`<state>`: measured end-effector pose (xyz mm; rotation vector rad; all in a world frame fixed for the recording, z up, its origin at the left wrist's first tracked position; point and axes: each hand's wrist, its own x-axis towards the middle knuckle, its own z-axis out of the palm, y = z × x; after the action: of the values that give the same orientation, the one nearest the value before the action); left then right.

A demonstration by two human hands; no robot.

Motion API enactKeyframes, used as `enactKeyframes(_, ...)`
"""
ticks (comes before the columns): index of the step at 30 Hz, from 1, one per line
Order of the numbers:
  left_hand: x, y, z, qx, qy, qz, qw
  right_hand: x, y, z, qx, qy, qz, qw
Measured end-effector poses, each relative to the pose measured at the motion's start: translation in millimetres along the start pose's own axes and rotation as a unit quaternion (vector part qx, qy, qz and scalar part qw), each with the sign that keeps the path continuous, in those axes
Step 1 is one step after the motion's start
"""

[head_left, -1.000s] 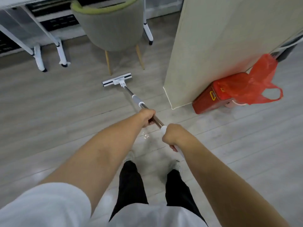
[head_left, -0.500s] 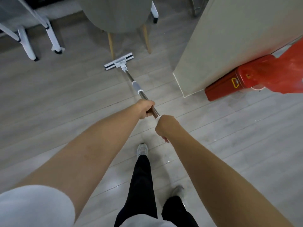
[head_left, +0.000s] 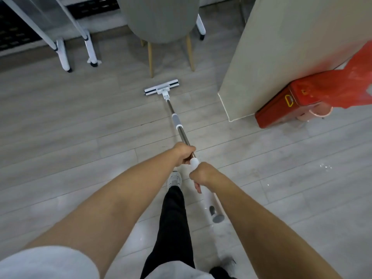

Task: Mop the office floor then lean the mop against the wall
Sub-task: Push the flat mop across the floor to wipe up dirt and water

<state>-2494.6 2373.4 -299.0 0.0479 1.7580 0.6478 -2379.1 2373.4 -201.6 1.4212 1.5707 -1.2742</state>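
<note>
A flat mop with a white head (head_left: 161,89) lies on the grey plank floor (head_left: 80,127), just in front of a chair's wooden legs. Its metal pole (head_left: 180,128) with a grey sleeve runs back toward me. My left hand (head_left: 184,154) grips the pole higher up the shaft. Behind it, my right hand (head_left: 201,174) grips the white upper handle; the handle's grey end cap (head_left: 218,218) shows below my right forearm.
A grey chair (head_left: 161,19) stands ahead, with white desk legs on castors (head_left: 91,55) to its left. A beige wall corner (head_left: 231,109) juts in at right, with a red case (head_left: 281,105) and red plastic bag (head_left: 346,87) beside it. Wet spots (head_left: 326,167) glisten at right.
I have stepped forward with my left foot and the mop head has slid toward the chair legs. Both hands keep the same grip on the pole.
</note>
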Motion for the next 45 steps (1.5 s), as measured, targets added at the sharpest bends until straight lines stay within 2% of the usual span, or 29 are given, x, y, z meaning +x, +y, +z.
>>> enactKeyframes(6,-85.4,-105.6,106.2,-0.004,0.007,0.018,1.000,-64.9,152.8,46.3,0.011,-0.005,-0.015,1.000)
enactKeyframes(9,-138.0,-149.1,154.4,-0.014,0.003,0.022,1.000,-100.9,221.3,64.1,0.060,-0.018,-0.019,0.998)
enactKeyframes(15,-212.9,-191.1,200.6,-0.030,0.006,0.015,0.999,-158.8,286.4,80.0,0.080,-0.028,-0.023,0.996)
enactKeyframes(24,-185.8,-202.6,192.7,-0.055,0.028,-0.004,0.998,-142.8,277.3,84.3,0.085,-0.052,-0.005,0.995)
enactKeyframes(37,-100.1,-111.4,88.0,-0.075,0.051,0.022,0.996,-70.7,129.7,46.5,0.080,-0.076,0.006,0.994)
enactKeyframes(45,-92.3,-137.5,119.4,-0.077,0.033,0.015,0.996,-66.4,171.0,64.4,0.062,-0.029,0.009,0.998)
